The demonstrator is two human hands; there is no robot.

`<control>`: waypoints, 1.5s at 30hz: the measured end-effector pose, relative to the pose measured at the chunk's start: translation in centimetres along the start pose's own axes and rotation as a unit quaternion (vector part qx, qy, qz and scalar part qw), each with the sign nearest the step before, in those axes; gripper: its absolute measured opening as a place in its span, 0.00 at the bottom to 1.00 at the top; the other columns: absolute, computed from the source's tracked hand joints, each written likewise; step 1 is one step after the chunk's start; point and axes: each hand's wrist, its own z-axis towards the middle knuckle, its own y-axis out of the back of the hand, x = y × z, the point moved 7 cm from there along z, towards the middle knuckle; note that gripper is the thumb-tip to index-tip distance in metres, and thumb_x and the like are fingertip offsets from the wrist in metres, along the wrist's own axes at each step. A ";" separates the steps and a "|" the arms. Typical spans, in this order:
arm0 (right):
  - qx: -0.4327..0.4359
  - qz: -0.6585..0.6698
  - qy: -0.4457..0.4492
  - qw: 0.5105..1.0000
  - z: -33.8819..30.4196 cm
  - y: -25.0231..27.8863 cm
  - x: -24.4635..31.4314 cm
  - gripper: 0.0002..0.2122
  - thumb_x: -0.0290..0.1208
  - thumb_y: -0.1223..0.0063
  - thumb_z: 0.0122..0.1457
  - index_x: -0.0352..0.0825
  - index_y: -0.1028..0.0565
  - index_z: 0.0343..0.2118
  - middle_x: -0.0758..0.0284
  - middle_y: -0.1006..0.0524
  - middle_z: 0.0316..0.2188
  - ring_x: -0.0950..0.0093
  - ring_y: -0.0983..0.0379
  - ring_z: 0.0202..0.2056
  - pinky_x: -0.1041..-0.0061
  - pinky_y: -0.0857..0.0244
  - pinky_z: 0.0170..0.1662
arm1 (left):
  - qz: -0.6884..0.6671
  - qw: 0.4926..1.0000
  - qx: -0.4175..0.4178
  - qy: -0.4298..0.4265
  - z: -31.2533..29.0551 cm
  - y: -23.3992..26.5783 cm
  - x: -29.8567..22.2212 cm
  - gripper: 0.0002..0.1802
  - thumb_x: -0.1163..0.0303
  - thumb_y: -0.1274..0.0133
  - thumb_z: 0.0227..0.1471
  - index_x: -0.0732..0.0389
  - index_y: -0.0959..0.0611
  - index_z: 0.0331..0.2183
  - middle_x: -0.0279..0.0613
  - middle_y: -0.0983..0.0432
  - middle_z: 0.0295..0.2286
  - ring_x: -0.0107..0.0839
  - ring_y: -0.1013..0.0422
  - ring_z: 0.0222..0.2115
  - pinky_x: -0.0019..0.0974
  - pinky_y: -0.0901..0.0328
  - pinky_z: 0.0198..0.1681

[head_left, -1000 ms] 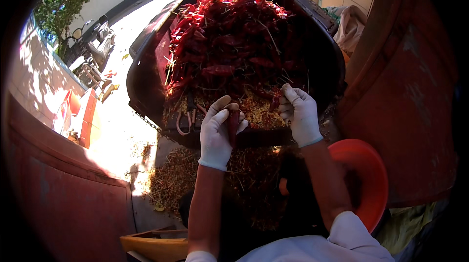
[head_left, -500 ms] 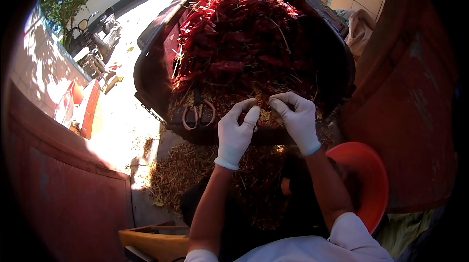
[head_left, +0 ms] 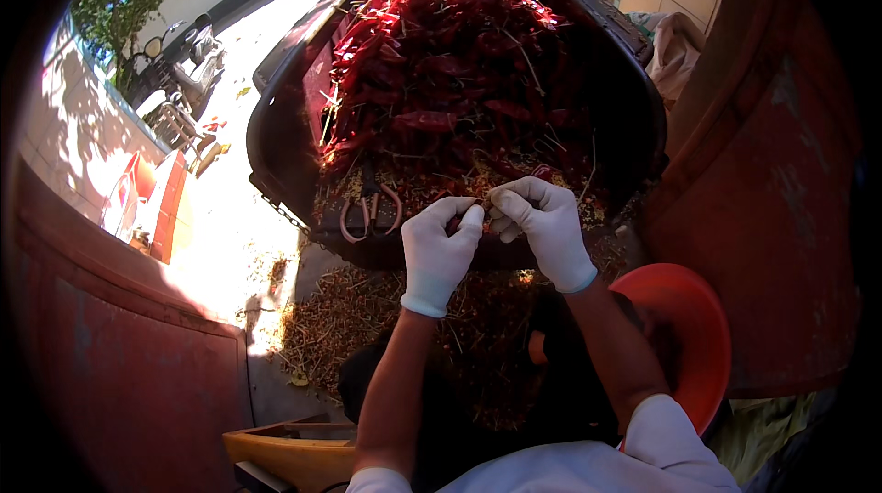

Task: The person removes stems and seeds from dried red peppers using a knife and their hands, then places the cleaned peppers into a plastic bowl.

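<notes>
Dark cart (head_left: 638,107) of chilies (head_left: 432,119), left fingers (head_left: 447,208) and right fingers (head_left: 516,206) pinched, anything held unclear

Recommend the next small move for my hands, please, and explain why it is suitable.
Perhaps draw the right hand gently away from the left hand: both pinch with fingertips close together, and something dark red, possibly a pepper, shows at the left fingers. What lies between the fingertips is too small to tell, so go slowly.

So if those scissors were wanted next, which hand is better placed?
Probably the left hand: the scissors lie just to its left. The right hand is farther off, with the left one in between.
</notes>
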 end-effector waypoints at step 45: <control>-0.058 -0.364 0.286 0.885 -1.0 -1.5 2.3 0.12 0.17 0.38 0.49 0.33 0.26 0.36 0.63 0.20 0.34 0.68 0.20 0.35 0.74 0.25 0.35 | -0.059 0.997 0.031 0.043 0.7 -0.3 1.6 0.19 0.66 0.40 0.55 0.66 0.17 0.46 0.39 0.18 0.35 0.23 0.24 0.33 0.28 0.30 0.35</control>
